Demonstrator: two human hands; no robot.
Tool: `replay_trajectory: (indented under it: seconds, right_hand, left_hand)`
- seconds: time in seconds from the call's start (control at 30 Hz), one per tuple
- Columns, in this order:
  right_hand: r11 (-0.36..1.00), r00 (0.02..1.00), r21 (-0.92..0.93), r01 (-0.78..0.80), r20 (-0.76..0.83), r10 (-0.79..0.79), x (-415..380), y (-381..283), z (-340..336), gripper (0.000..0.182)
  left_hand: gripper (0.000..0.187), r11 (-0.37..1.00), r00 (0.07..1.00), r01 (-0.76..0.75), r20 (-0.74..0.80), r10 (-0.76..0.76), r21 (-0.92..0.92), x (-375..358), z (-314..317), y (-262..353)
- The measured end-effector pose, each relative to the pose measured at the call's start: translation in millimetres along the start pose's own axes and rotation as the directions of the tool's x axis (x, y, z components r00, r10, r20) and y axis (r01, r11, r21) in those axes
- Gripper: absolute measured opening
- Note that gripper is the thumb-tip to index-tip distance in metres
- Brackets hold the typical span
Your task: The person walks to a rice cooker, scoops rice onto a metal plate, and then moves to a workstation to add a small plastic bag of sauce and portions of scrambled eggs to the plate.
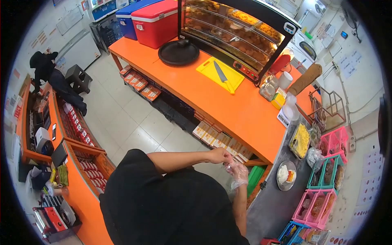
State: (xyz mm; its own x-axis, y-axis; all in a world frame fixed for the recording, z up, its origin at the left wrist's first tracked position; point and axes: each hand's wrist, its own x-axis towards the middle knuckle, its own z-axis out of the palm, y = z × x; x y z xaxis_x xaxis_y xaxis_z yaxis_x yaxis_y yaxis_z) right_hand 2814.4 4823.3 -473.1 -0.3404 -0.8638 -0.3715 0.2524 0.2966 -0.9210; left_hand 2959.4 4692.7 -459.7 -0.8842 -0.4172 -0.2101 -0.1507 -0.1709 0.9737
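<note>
My right hand (239, 173) wears a clear plastic glove, in front of the orange counter (196, 104). My left hand (220, 155) is bare, its fingers pinched on the fingertip end of the glove (236, 182). To the right, a metal plate (287, 186) with white rice and some orange and red food lies on the grey worktop (272, 204). Behind the plate stands a tray of yellow food (301, 141). A knife (221, 72) rests on a yellow cutting board (212, 74) on the orange counter.
A lit food display case (232, 34), a black round pan (178, 53) and a red cooler (155, 24) stand on the counter. Pink baskets (314, 207) line the right wall. Another person (53, 75) is at the far left.
</note>
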Motion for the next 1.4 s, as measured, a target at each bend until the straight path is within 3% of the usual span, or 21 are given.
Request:
replay_trajectory:
  seconds: [0.03,0.1,0.23,0.37,0.47,0.6,0.7,0.77,1.0,1.07,1.17,1.3,1.4]
  right_hand:
    - [1.0,1.0,-0.005,0.002,0.001,-0.002,4,0,10,0.007]
    - [0.985,0.984,0.015,-0.171,0.05,0.171,10,0,32,0.007]
    - [0.978,0.974,-0.046,-0.204,0.095,0.208,15,-8,69,0.009]
    - [0.979,0.936,-0.023,-0.202,0.29,0.2,19,-8,88,0.009]
    - [0.985,0.953,-0.045,-0.167,0.25,0.173,23,-1,99,0.014]
    - [0.984,0.962,0.002,-0.179,0.21,0.175,20,-12,119,0.015]
    - [0.993,0.96,-0.073,-0.094,0.259,0.109,28,-12,124,0.014]
    - [0.987,0.967,-0.144,-0.066,0.233,0.099,28,-13,127,0.013]
    - [0.957,0.989,-0.285,-0.055,0.113,0.09,28,-30,135,0.013]
    - [0.986,0.982,-0.139,-0.09,0.153,0.111,31,-32,133,0.013]
    - [0.986,0.971,-0.047,-0.157,0.172,0.163,32,-37,136,0.011]
    - [0.989,0.98,-0.027,-0.148,0.133,0.15,33,-34,141,0.009]
    - [0.989,0.986,-0.041,-0.141,0.082,0.144,32,-37,144,0.008]
  left_hand:
    - [0.018,1.0,1.0,-0.005,-0.002,0.005,-0.003,-6,-10,-5]
    - [0.017,0.999,1.0,-0.024,-0.004,0.024,0.033,-21,-27,-13]
    - [0.016,0.996,0.996,-0.084,-0.008,0.085,0.027,-50,-49,-19]
    - [0.016,0.988,0.988,-0.151,0.03,0.15,0.03,-63,-70,-28]
    - [0.017,0.999,0.996,-0.029,0.086,0.03,-0.012,-80,-84,-13]
    - [0.019,0.99,0.99,-0.134,0.058,0.131,0.047,-84,-93,-15]
    - [0.019,0.987,0.989,-0.147,0.006,0.147,0.058,-88,-97,-10]
    - [0.021,0.979,0.99,-0.122,-0.053,0.132,0.163,-89,-95,-11]
    - [0.024,0.976,0.99,-0.124,-0.037,0.133,0.181,-87,-98,-5]
    - [0.024,0.987,0.988,-0.155,0.007,0.155,0.034,-88,-98,0]
    - [0.023,0.989,0.99,-0.143,0.006,0.143,0.04,-89,-100,3]
    - [0.02,0.995,0.995,-0.099,0.008,0.099,-0.024,-89,-102,8]
    - [0.019,0.988,0.99,-0.139,-0.014,0.14,0.065,-90,-104,10]
